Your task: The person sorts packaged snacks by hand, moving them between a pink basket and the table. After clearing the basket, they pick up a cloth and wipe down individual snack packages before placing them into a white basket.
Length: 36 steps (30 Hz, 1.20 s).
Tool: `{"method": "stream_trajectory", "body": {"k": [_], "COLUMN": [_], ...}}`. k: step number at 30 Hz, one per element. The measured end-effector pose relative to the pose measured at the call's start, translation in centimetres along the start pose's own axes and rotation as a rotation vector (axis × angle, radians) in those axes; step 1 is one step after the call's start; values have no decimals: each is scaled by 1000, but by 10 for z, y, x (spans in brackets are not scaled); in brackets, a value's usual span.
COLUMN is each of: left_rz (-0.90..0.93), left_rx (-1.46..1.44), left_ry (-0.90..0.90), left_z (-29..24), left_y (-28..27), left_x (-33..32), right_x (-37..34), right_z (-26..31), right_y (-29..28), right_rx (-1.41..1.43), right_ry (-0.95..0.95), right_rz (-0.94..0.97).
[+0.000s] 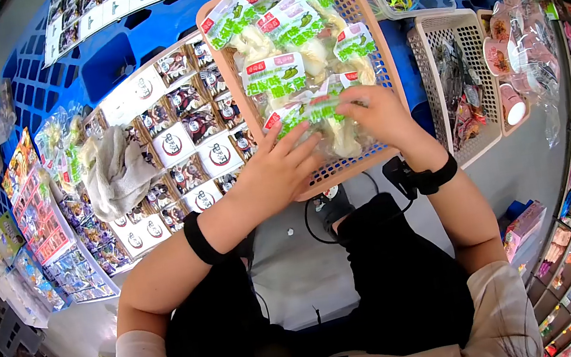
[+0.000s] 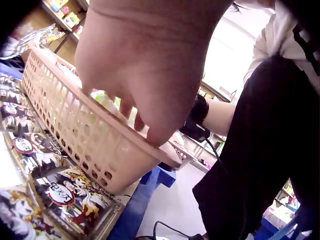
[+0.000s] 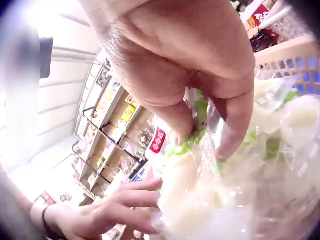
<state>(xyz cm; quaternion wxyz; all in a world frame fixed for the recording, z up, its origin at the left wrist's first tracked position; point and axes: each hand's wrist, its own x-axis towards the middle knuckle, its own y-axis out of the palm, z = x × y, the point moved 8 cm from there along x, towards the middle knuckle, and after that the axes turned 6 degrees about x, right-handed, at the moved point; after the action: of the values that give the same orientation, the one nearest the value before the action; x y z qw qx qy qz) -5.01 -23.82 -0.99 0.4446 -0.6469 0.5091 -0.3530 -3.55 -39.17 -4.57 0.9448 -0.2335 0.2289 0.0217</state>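
A peach plastic basket [image 1: 383,51] holds several clear food packets [image 1: 273,76] with green-and-white printed labels and pale contents. My right hand [image 1: 384,114] pinches the upper edge of one packet [image 3: 187,200] between thumb and fingers, near the front of the basket. The left hand [image 1: 274,176] reaches over the basket's front left corner. Its fingers are extended against the side of that same packet, as the right wrist view shows. In the left wrist view the back of this hand covers part of the basket rim [image 2: 107,117].
Left of the basket lie rows of small picture packets [image 1: 188,175] and a grey cloth [image 1: 117,175], over a blue plastic pallet [image 1: 107,65]. To the right stand a white basket [image 1: 470,142] of dark packets and a clear box [image 1: 414,1].
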Motion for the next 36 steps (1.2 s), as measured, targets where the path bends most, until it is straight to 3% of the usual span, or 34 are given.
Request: {"method": "stream_trajectory", "body": {"k": [2,3,4,5,7,8,10,14,15,17,19,21,22,25,27,29,31,33,35,36], "left_rz": [-40,-150,-260,-260,-283,-285,74,55,124,174,372,312,243,47,-55,-242,-557,-703,-696,-666], "left_rx": [-100,-369,-639,-641,-1204,-1204,-1273,-1334,-1359,-1381,-1363,-1284,-1307,-1373,-1215,-981,-718,-199,228,278], "left_ry": [-46,-175,-304,-306,-527,-527,-532,-636,-646,-665,-631,-633,-680,-803,-790,-809,-942,-1107,-1064,-1101], "left_z": [1,10,21,19,31,33,23,17,9,6,1,21,35,73,98,130,174,200,234,256], "left_y": [-6,-16,-21,-26,-17,-19,0,10,18,23,28,19,11,-6,-25,-41,-56,-99,-110,-104], "left_x": [3,2,0,2,0,0,2,3,2,-2,-10,-23,-31,-67,-96,-136,-195,-241,-280,-290], "right_x": [-3,-5,-10,-14,-18,-20,-23,-29,-28,-21,-14,-13,-14,-16,-20,-20,-20,-21,-20,-20], "right_z": [6,17,29,35,40,42,37,26,23,6,-4,-10,12,21,26,32,52,69,83,95], "right_y": [-15,-19,-20,-18,-17,-16,-15,-22,-24,-34,-26,-5,-5,-4,-5,9,17,13,10,7], "right_rx": [235,233,405,576,566,557,581,662,662,549,461,44,-120,-301,-319,-464,-479,-579,-643,-647], "right_ry": [28,29,68,108,101,93,85,111,109,169,148,200,-140,-230,-244,-341,-371,-393,-366,-390], "right_rz": [-106,-105,-79,-53,-48,-45,-70,-166,-162,-227,-163,-54,-188,-298,-307,-168,-77,-199,-234,-304]}}
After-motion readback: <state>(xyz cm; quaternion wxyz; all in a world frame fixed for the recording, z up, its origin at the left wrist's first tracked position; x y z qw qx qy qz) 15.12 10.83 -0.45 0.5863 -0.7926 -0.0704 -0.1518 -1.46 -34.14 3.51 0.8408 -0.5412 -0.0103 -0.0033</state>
